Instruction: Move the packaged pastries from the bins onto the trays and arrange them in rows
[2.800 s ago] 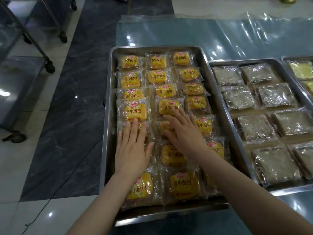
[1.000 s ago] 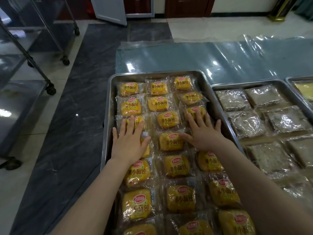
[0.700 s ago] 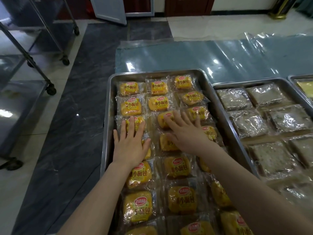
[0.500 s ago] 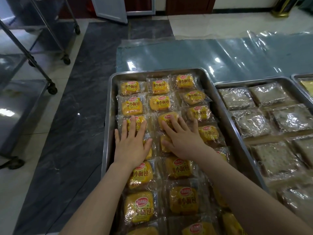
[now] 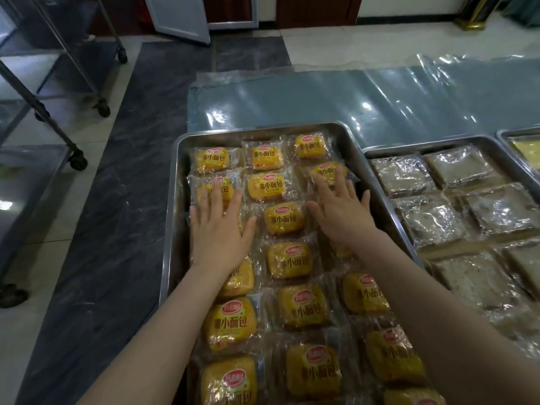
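As three columns of packaged pastries (image 5: 285,217) lay in the tray (image 5: 263,130), the left hand (image 5: 217,229) and right hand (image 5: 342,217) pressed flat and wide open on the outer two, one column between them.

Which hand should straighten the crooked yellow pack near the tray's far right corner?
Right: the right hand touches that tilted pack with its fingertips; the left hand lies flat on the left column.

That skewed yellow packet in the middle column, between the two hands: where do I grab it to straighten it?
Come straight down and pinch the bun's left and right edges through the film. The yellow packet lies flat, label up, slightly turned, with neighbours' wrappers crowding it in the tray, so no sideways entry. The right hand, thumb beside it, looks closest.
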